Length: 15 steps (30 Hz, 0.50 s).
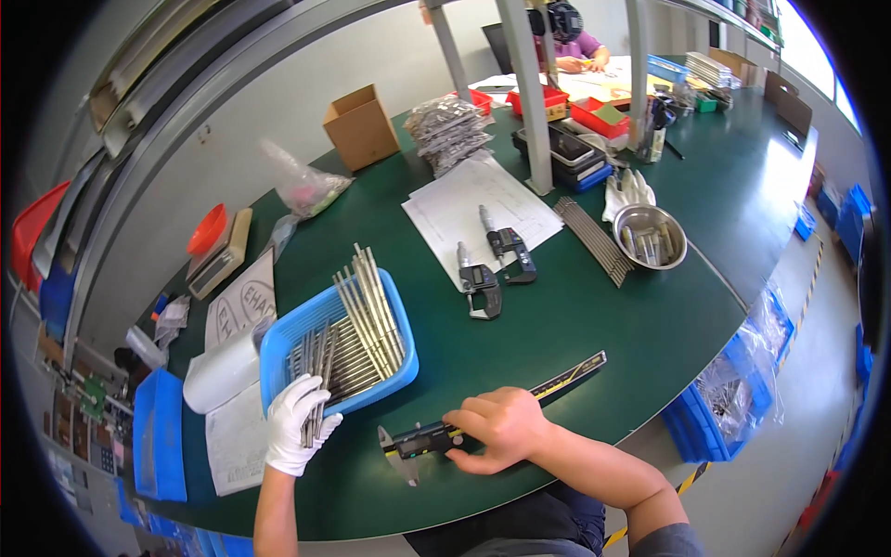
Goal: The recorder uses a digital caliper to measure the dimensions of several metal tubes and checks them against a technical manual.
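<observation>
Left hand, white-gloved: fingers closed around a few slender metal rods at the near-left rim of a light-blue plastic basket, which contains more rods. Right hand, bare: grasps a digital caliper, its jaws toward the left, right of the basket; contact with the green tabletop: cannot tell. Beyond: two digital micrometers at the near edge of paper sheets

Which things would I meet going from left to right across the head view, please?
Blue bin → gloved left hand → caliper → metal bowl; things whose places in the order overlap are left out.
</observation>
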Each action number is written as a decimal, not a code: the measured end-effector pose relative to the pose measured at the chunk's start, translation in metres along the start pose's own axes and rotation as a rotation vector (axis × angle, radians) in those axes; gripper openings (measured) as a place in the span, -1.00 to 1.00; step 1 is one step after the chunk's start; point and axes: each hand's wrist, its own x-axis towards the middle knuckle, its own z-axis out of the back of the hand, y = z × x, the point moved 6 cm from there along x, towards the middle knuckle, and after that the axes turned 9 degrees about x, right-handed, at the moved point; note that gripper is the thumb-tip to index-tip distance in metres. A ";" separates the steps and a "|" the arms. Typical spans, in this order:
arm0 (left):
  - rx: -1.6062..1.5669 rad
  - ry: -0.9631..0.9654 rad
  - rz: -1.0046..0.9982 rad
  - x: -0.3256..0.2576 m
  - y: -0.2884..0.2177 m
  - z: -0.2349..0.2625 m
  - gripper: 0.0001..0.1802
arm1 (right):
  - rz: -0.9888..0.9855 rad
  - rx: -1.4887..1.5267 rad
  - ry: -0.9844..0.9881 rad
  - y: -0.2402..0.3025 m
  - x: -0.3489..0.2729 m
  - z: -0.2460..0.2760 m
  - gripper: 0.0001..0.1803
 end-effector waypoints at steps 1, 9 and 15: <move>0.010 0.032 -0.052 0.005 -0.002 0.001 -0.62 | 0.006 0.015 0.011 0.001 0.000 -0.003 -0.67; -0.070 0.217 -0.221 0.016 0.002 -0.017 -0.70 | -0.025 0.058 0.134 0.006 -0.003 -0.013 -0.69; -0.057 0.328 -0.317 0.017 0.001 -0.020 -0.75 | 0.000 0.145 0.243 0.011 -0.004 -0.027 -0.66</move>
